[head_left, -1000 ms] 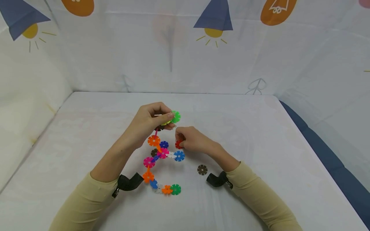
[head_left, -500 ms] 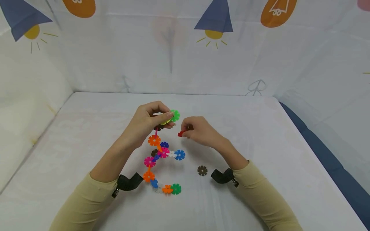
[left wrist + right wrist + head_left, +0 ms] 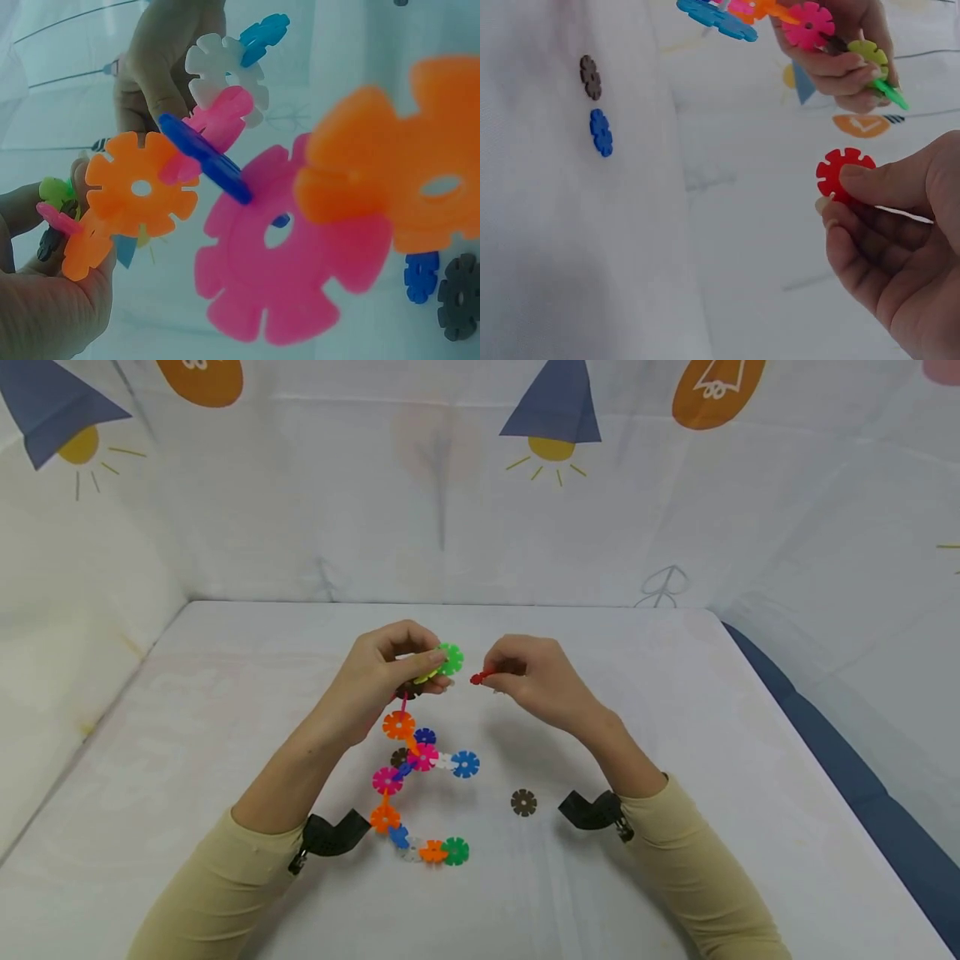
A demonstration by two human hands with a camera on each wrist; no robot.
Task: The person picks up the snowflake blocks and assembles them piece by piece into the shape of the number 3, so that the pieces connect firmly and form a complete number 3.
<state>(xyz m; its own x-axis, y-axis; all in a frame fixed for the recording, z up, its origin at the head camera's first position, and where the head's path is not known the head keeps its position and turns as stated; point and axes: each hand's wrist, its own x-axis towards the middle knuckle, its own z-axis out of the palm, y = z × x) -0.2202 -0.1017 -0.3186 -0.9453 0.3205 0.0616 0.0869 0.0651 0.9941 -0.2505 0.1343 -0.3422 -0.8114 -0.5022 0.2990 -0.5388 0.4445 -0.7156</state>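
Note:
My left hand (image 3: 386,672) pinches the upper end of a chain of interlocking notched discs, by its yellow disc (image 3: 868,56), with a light green disc (image 3: 452,658) sticking out past the fingertips. The chain hangs below through pink and orange discs (image 3: 398,725). A side branch of white and blue discs (image 3: 466,765) points right, and a dark green disc (image 3: 455,852) ends the bottom. Between the thumb and fingers of my right hand (image 3: 538,681) is a red notched disc (image 3: 832,169), held apart from the green one, edge-on in the head view.
A brown disc (image 3: 523,802) lies loose on the white table (image 3: 637,693), right of the chain. A dark blue disc (image 3: 601,133) and another brown disc (image 3: 590,77) lie close together on it, behind the chain in the head view. Printed white cloth (image 3: 360,502) walls the table.
My right hand has lifted the red disc up and slightly right, turning it from face-on to edge-on, to about the green disc's height. My left hand and the chain have barely moved.

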